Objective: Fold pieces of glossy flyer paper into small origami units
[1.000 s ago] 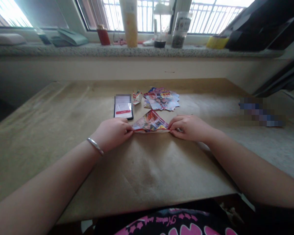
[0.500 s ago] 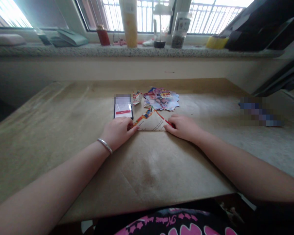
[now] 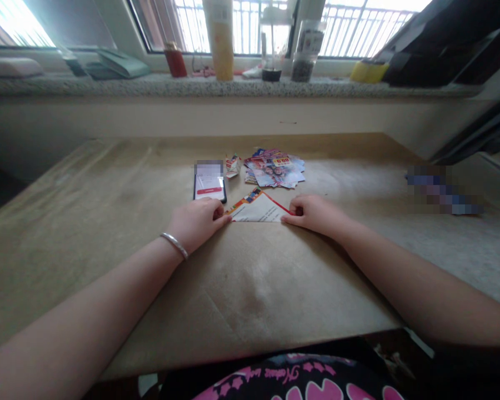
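Note:
A sheet of printed paper (image 3: 260,209), folded into a triangle with its peak pointing away from me, lies on the table (image 3: 250,278). My left hand (image 3: 200,219) pinches its left corner, thumb along the near folded edge. The right corner is pinched by my right hand (image 3: 314,214) in the same way. Just beyond my left hand lies a phone (image 3: 210,183) with its screen lit. A small folded paper piece (image 3: 233,166) sits right of the phone. Behind the triangle is a stack of colourful printed sheets (image 3: 275,168).
On the windowsill (image 3: 233,86) stand a red-brown jar (image 3: 175,60), a tall yellow bottle (image 3: 221,50), clear containers (image 3: 304,53) and a yellow object (image 3: 369,72). A blurred-out bluish item (image 3: 441,190) lies at the table's right side.
The paper's peak has come down slightly and the triangle looks flatter. My left hand has shifted a little to the left; my right hand is nearly where it was.

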### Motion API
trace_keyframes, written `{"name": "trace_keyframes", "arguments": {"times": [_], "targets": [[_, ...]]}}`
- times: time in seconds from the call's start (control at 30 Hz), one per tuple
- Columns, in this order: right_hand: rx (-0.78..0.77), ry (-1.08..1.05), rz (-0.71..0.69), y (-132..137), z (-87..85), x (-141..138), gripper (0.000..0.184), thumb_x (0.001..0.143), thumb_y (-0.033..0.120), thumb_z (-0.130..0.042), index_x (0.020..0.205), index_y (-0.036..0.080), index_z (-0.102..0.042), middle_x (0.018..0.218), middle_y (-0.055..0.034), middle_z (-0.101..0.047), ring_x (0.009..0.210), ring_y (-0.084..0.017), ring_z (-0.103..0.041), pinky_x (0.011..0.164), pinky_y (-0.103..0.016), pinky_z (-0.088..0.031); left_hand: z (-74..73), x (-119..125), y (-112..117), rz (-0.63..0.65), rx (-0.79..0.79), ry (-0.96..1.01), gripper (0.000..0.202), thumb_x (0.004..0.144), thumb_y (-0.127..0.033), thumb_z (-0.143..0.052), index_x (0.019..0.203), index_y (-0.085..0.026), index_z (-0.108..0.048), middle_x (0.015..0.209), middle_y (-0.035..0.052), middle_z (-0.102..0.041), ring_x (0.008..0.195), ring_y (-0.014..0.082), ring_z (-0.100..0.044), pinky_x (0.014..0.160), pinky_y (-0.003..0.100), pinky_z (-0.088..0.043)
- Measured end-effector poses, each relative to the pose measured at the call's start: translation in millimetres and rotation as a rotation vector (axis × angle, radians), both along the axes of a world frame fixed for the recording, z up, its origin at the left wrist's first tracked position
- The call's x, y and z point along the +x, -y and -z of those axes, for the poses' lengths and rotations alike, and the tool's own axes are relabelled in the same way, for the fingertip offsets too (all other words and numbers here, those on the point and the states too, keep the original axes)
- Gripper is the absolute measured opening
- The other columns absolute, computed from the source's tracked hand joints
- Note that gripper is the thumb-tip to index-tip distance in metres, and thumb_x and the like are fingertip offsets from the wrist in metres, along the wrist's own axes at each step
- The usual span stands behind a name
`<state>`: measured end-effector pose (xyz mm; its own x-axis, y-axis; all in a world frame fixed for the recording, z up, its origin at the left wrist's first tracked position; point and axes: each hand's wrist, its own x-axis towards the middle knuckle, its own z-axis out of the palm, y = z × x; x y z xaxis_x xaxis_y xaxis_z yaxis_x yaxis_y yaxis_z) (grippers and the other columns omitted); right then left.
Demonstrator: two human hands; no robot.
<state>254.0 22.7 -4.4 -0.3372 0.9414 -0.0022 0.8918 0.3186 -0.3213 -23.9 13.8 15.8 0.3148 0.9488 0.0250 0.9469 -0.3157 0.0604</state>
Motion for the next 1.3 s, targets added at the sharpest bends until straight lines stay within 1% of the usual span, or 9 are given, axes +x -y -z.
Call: {"name": "trace_keyframes", "arguments": {"times": [0.2,0.33,0.47,0.53,0.7,0.8,0.93,1.1,1.3], "targets": [[-0.081,-0.081,0.033,-2.1,-0.5,8.1,0.024,0.073,0.042,-0.065,0.066,0.019,-0.061,0.065,-0.0009,-0.063,0.056,-0.012,-0.051,0.048,-0.023,-0.033,-2.5,-8.7,-4.7,0.003,-0.089,0.015,0.028,0.083,-0.045,-0.048,0.085,-0.025,-0.066,0.087,0.0019,-0.067,0.075,0.0189,-0.059,0.057,0.026,-0.037],[-0.117,-0.118,-0.016,-3.8,0.9,13.6,0.021,0.074,0.039,-0.064,0.067,0.019,-0.060,0.064,0.0003,-0.060,0.056,-0.011,-0.049,0.049,-0.023,-0.034,-1.9,-11.6,-2.8,0.054,-0.085,0.027,0.027,0.083,-0.041,-0.046,0.088,-0.022,-0.065,0.090,0.0035,-0.067,0.077,0.0188,-0.059,0.061,0.027,-0.040],[-0.049,-0.173,-0.122,-5.6,5.3,18.1,0.018,0.077,0.035,-0.059,0.070,0.019,-0.057,0.069,-0.0002,-0.059,0.058,-0.011,-0.047,0.053,-0.023,-0.036,-0.1,-12.9,-0.8,0.096,-0.061,0.074,0.029,0.083,-0.040,-0.047,0.097,-0.021,-0.062,0.085,0.0030,-0.066,0.073,0.0169,-0.058,0.061,0.026,-0.041],[-0.008,-0.202,-0.133,-6.6,7.9,19.3,0.016,0.078,0.033,-0.057,0.072,0.019,-0.056,0.072,-0.0007,-0.059,0.059,-0.011,-0.047,0.055,-0.024,-0.037,1.0,-13.5,-1.0,0.117,-0.054,0.087,0.029,0.084,-0.040,-0.047,0.100,-0.021,-0.062,0.082,0.0019,-0.065,0.071,0.0158,-0.057,0.059,0.025,-0.040],[0.063,-0.277,-0.098,-8.4,12.5,19.1,0.012,0.079,0.030,-0.055,0.078,0.019,-0.057,0.073,-0.0009,-0.059,0.061,-0.012,-0.049,0.058,-0.025,-0.039,5.3,-15.2,-2.2,0.166,-0.012,0.085,0.029,0.085,-0.041,-0.045,0.096,-0.021,-0.063,0.089,0.0035,-0.064,0.076,0.0161,-0.058,0.065,0.026,-0.042],[0.077,-0.340,-0.163,-9.2,12.7,18.2,0.011,0.079,0.028,-0.055,0.073,0.019,-0.054,0.080,-0.0024,-0.061,0.064,-0.012,-0.051,0.060,-0.025,-0.041,7.7,-16.1,-2.6,0.174,0.016,0.099,0.029,0.086,-0.041,-0.045,0.096,-0.020,-0.062,0.097,0.0052,-0.063,0.083,0.0179,-0.059,0.071,0.028,-0.045],[0.093,-0.381,-0.234,-9.7,11.6,17.8,0.012,0.079,0.026,-0.055,0.070,0.019,-0.053,0.087,-0.0048,-0.064,0.073,-0.014,-0.056,0.063,-0.026,-0.044,7.6,-16.2,-2.4,0.173,0.030,0.111,0.024,0.085,-0.036,-0.046,0.095,-0.020,-0.061,0.093,0.0040,-0.064,0.079,0.0175,-0.059,0.069,0.028,-0.044],[0.190,-0.354,-0.301,-9.0,11.5,18.5,0.006,0.080,0.024,-0.055,0.075,0.020,-0.056,0.090,-0.0056,-0.064,0.080,-0.016,-0.058,0.066,-0.027,-0.046,7.6,-15.3,-3.2,0.190,0.114,0.184,0.019,0.084,-0.028,-0.048,0.093,-0.019,-0.062,0.094,0.0042,-0.064,0.078,0.0155,-0.058,0.069,0.026,-0.045],[0.368,-0.230,-0.394,-2.5,4.0,14.4,0.010,0.083,0.018,-0.053,0.080,0.021,-0.061,0.088,-0.0056,-0.065,0.086,-0.018,-0.058,0.079,-0.032,-0.046,15.0,-13.0,-5.7,0.265,0.253,0.268,0.022,0.085,-0.021,-0.048,0.102,-0.018,-0.061,0.105,0.0074,-0.062,0.090,0.0174,-0.060,0.082,0.029,-0.049]]}}
